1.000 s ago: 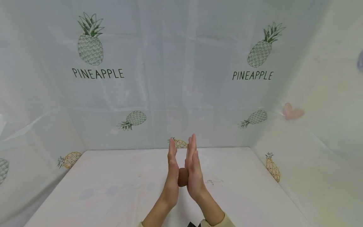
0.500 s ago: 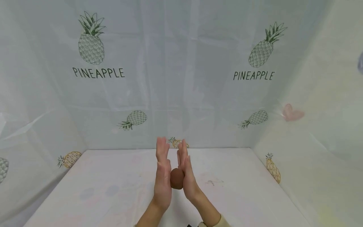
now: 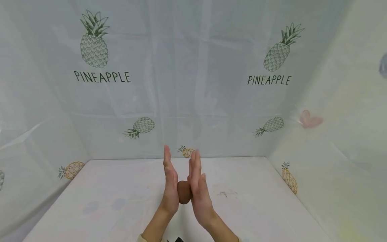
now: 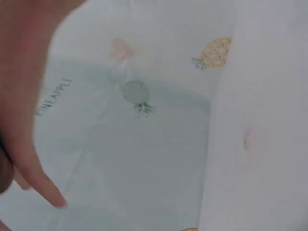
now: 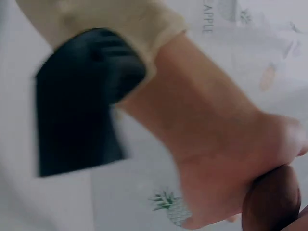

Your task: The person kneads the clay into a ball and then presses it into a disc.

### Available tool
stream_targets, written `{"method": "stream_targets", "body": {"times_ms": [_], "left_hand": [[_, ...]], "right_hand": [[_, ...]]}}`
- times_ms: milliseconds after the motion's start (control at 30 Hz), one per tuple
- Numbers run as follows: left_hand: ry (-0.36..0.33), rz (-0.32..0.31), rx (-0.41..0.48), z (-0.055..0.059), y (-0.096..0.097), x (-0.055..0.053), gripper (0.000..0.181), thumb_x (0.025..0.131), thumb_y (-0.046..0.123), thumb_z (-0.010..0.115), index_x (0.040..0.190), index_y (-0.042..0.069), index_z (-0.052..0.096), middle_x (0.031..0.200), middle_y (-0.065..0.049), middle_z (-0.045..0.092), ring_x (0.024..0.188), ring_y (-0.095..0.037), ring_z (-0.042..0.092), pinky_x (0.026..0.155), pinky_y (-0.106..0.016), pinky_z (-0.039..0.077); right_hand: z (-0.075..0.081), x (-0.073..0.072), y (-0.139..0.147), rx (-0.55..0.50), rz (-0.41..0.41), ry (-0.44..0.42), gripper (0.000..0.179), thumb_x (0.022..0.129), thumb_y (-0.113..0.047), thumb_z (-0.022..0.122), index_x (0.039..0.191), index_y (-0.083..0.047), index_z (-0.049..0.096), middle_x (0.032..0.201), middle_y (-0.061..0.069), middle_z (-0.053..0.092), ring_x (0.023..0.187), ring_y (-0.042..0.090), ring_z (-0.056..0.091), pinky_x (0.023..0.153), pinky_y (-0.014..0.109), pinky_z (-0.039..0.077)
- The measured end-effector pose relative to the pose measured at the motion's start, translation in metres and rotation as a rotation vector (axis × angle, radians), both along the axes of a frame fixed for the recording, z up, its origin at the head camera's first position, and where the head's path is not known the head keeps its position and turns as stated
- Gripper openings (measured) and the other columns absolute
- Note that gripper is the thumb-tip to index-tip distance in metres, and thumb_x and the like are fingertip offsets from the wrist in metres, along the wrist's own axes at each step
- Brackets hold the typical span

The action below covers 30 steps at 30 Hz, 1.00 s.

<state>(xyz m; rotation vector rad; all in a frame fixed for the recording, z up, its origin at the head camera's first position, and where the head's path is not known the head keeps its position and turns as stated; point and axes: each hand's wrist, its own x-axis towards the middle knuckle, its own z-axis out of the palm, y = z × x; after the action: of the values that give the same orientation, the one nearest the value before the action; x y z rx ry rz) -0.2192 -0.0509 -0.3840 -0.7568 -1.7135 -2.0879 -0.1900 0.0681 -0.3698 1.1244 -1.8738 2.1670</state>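
Observation:
A smooth brown ball (image 3: pixel 183 192), perhaps clay or dough, sits between two upright palms near the front middle of the head view. The left hand (image 3: pixel 171 191) presses it from one side, fingers straight and pointing up. Against its other side lies the right hand (image 3: pixel 201 200), its fingers straight too. Both hands are raised above the white table. In the right wrist view the brown ball (image 5: pixel 272 202) touches a palm at the lower right. Only a dark edge of the brown ball (image 4: pixel 5 173) shows in the left wrist view, beside a hand.
A white covered table (image 3: pixel 121 181) spreads below the hands, with a small brownish mark (image 3: pixel 223 194) on its right part. Pale sheeting (image 3: pixel 178 84) printed with pineapples hangs at the back and sides. A dark wrist device (image 5: pixel 79 110) sits by a beige sleeve (image 5: pixel 120 19).
Both hands and the ball have shifted left in the head view. The palms slide against each other, and the ball has stayed between them.

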Motion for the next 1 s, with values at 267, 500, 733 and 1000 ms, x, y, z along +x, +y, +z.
{"method": "stream_targets", "body": {"times_ms": [267, 500, 733, 1000], "left_hand": [[-0.084, -0.072, -0.098, -0.011, 0.013, 0.012, 0.055, 0.111, 0.052, 0.001, 0.166, 0.053, -0.008, 0.175, 0.014, -0.015, 0.161, -0.022, -0.02, 0.116, -0.082, -0.011], [-0.052, -0.225, -0.148, -0.006, 0.014, 0.033, 0.056, 0.113, 0.044, 0.001, 0.167, 0.046, -0.015, 0.175, 0.02, -0.016, 0.162, -0.016, -0.015, 0.114, -0.085, -0.01], [0.061, -0.216, -0.132, 0.005, 0.008, 0.043, 0.058, 0.113, 0.043, 0.002, 0.168, 0.043, -0.016, 0.173, 0.013, 0.017, 0.152, -0.002, 0.023, 0.117, -0.071, -0.012], [0.187, -0.076, -0.048, 0.01, -0.006, 0.027, 0.062, 0.113, 0.047, 0.006, 0.169, 0.034, -0.017, 0.175, 0.008, -0.026, 0.158, -0.013, -0.03, 0.116, -0.069, -0.022]], "right_hand": [[0.014, -0.001, 0.015, -0.046, -0.089, 0.043, 0.06, 0.108, -0.053, -0.009, 0.166, -0.043, -0.021, 0.176, -0.015, -0.018, 0.163, 0.016, -0.016, 0.122, 0.065, -0.021], [0.012, -0.015, 0.022, -0.07, -0.168, 0.127, 0.06, 0.11, -0.05, -0.006, 0.167, -0.039, -0.019, 0.177, -0.015, -0.017, 0.163, 0.018, -0.017, 0.122, 0.063, -0.023], [0.002, -0.023, 0.015, -0.038, -0.037, 0.018, 0.06, 0.11, -0.052, -0.007, 0.166, -0.039, -0.022, 0.175, -0.015, -0.021, 0.162, 0.017, -0.023, 0.121, 0.067, -0.023], [-0.003, -0.011, 0.002, 0.038, 0.199, -0.192, 0.06, 0.108, -0.06, -0.01, 0.164, -0.046, -0.024, 0.175, -0.012, -0.02, 0.163, 0.019, -0.017, 0.126, 0.063, -0.017]]}}
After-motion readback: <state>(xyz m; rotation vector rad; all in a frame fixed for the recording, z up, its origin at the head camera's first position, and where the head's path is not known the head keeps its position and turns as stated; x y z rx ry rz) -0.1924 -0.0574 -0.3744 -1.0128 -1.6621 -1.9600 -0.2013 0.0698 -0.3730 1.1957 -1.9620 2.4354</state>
